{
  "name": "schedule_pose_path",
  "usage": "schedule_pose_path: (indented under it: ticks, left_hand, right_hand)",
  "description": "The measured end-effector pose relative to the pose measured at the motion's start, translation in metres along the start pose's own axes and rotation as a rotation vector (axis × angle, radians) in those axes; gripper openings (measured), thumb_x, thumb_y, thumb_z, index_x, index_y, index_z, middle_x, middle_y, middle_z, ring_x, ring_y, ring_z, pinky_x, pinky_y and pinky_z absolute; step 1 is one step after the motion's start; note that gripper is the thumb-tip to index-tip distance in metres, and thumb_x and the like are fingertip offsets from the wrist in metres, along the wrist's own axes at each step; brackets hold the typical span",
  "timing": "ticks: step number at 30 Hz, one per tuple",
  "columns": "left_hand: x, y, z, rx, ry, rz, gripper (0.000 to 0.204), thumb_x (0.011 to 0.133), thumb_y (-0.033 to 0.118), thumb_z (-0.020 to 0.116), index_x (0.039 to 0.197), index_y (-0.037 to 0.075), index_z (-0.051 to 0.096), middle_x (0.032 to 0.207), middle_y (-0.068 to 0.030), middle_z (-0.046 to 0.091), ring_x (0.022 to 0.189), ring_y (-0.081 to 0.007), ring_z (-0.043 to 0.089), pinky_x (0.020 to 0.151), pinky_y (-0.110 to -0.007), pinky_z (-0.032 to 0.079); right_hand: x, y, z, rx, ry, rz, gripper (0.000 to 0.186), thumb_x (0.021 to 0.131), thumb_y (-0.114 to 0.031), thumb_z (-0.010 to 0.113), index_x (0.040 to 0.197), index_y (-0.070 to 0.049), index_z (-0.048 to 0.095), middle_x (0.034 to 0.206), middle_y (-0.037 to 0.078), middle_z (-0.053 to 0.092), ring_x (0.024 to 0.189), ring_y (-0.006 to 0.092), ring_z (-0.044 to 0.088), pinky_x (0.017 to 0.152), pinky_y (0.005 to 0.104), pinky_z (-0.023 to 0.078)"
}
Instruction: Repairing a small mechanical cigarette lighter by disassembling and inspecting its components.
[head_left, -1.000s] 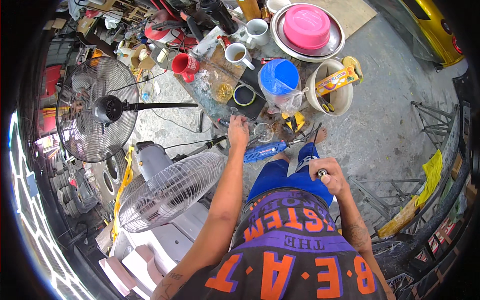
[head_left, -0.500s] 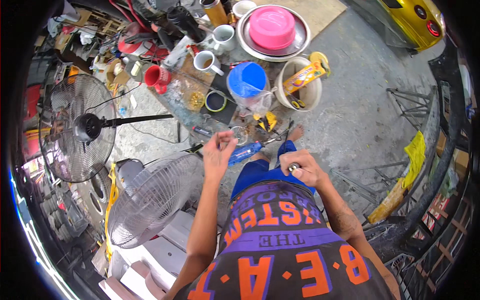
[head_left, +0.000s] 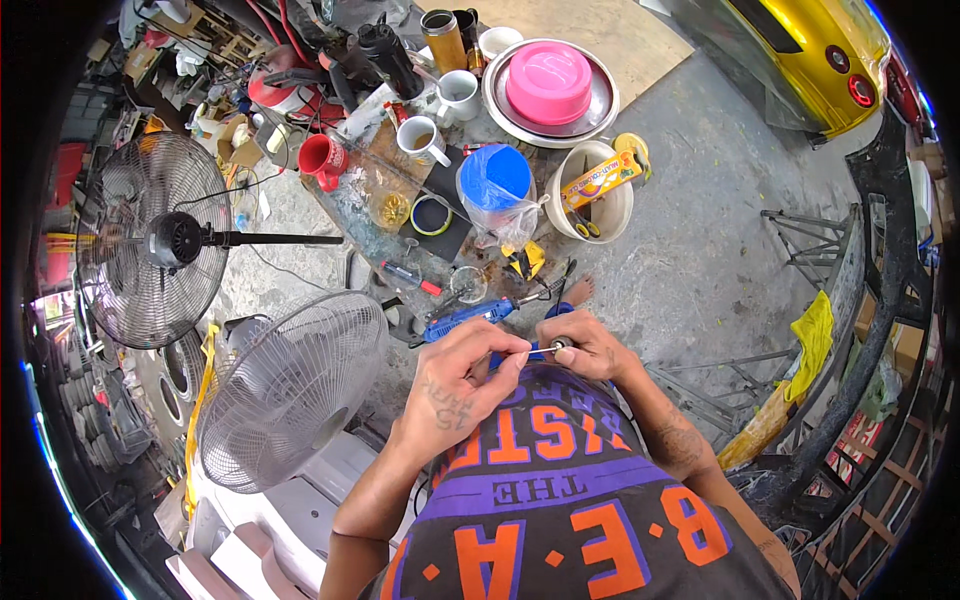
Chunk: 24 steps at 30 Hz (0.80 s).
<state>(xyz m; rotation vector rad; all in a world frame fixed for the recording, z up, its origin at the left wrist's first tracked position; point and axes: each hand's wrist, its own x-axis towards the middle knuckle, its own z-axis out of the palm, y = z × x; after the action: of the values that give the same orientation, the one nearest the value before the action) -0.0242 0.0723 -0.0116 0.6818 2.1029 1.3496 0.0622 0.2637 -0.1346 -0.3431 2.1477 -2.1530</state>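
Left hand [head_left: 455, 380] just swung in mid-frame, pinching a thin rod [head_left: 541, 350] at the handpiece [head_left: 562, 343] the right hand [head_left: 592, 345] grasps (lined up, seemingly).

Workshop | yellow car bodywork [head_left: 815, 77] | tyres [head_left: 183, 378] | blue power tool [head_left: 468, 319] | stained concrete floor [head_left: 690, 235]

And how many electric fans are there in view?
2: a black wire-caged fan at far left, and a grey wire-caged fan, below and right of it. More could be hidden.
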Motion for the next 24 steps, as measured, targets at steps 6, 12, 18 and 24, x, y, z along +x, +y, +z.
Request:
schedule_pose_path:
  ticks: [6, 12, 18, 24]
  left_hand:
    - [0.001, 0.009, -0.009, 0.183, -0.069, 0.102, 0.011, 0.081, 0.002, 0.070, 0.091, 0.001, 0.067, 0.083, -0.0073, 0.060, 0.054, -0.0131, 0.050, 0.050, -0.028, 0.039]
    - [0.011, 0.012, -0.021, 0.297, -0.223, 0.152, 0.013, 0.082, 0.000, 0.066, 0.095, 0.001, 0.062, 0.085, -0.0131, 0.057, 0.075, -0.0334, 0.061, 0.064, -0.040, 0.049]
    - [0.007, 0.018, -0.023, 0.434, -0.176, 0.152, 0.015, 0.083, -0.004, 0.061, 0.098, 0.001, 0.061, 0.087, -0.0138, 0.056, 0.076, -0.0354, 0.061, 0.063, -0.039, 0.049]
    - [0.010, 0.023, -0.030, 0.242, -0.101, 0.201, 0.008, 0.086, 0.001, 0.065, 0.094, 0.000, 0.064, 0.089, -0.0122, 0.060, 0.072, -0.0291, 0.062, 0.058, -0.037, 0.050]
  right_hand:
    - [0.002, -0.001, 0.002, -0.033, -0.071, 0.010, 0.040, 0.090, -0.037, 0.053, 0.086, 0.002, 0.054, 0.070, 0.018, 0.051, 0.066, 0.0370, 0.054, 0.063, 0.0429, 0.041]
    - [0.011, -0.025, 0.010, -0.009, -0.104, 0.160, 0.026, 0.095, -0.026, 0.055, 0.105, -0.002, 0.061, 0.083, 0.019, 0.062, 0.074, 0.0358, 0.062, 0.067, 0.0417, 0.045]
    - [0.015, -0.028, 0.010, 0.010, -0.126, 0.253, 0.030, 0.096, -0.024, 0.054, 0.119, -0.005, 0.061, 0.093, 0.018, 0.067, 0.079, 0.0303, 0.066, 0.072, 0.0391, 0.048]
    - [0.021, -0.041, 0.005, 0.064, -0.107, 0.118, 0.032, 0.096, -0.024, 0.055, 0.119, -0.003, 0.062, 0.097, 0.015, 0.069, 0.084, 0.0275, 0.067, 0.076, 0.0348, 0.049]
